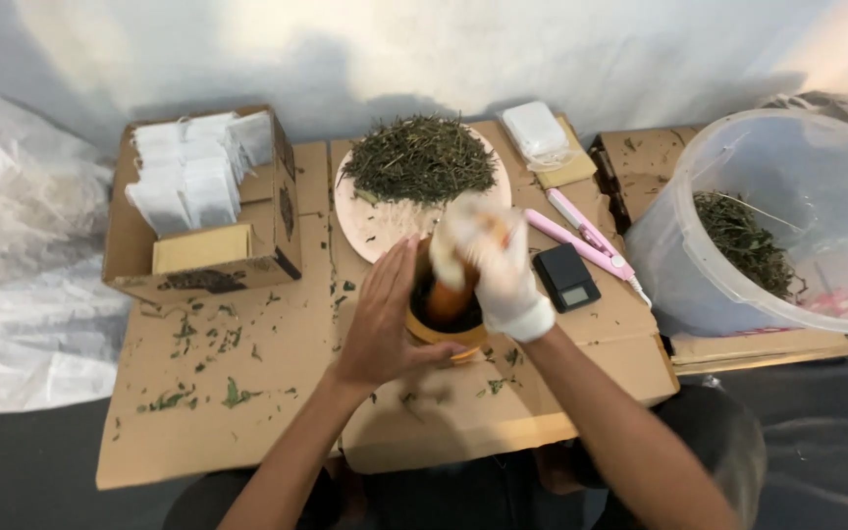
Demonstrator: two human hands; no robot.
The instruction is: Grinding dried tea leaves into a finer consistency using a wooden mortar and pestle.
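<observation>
My left hand (383, 319) is bare and lies flat against the left side of a wooden mortar (444, 332), bracing it. My right hand (498, 267) wears a white glove and grips a wooden pestle (447, 294) that stands in the mortar; the hand is blurred from motion. Dark contents show inside the mortar. Just behind it sits a round pale plate (385, 224) heaped with dried green herbs (420, 157).
A cardboard box (210, 263) with white sachets stands at the left. A small black scale (565, 278), a pink sealing tool (586, 236) and a white packet (535, 131) lie right of the plate. A clear tub (787, 216) with herbs stands far right. Leaf bits litter the cardboard (247, 393).
</observation>
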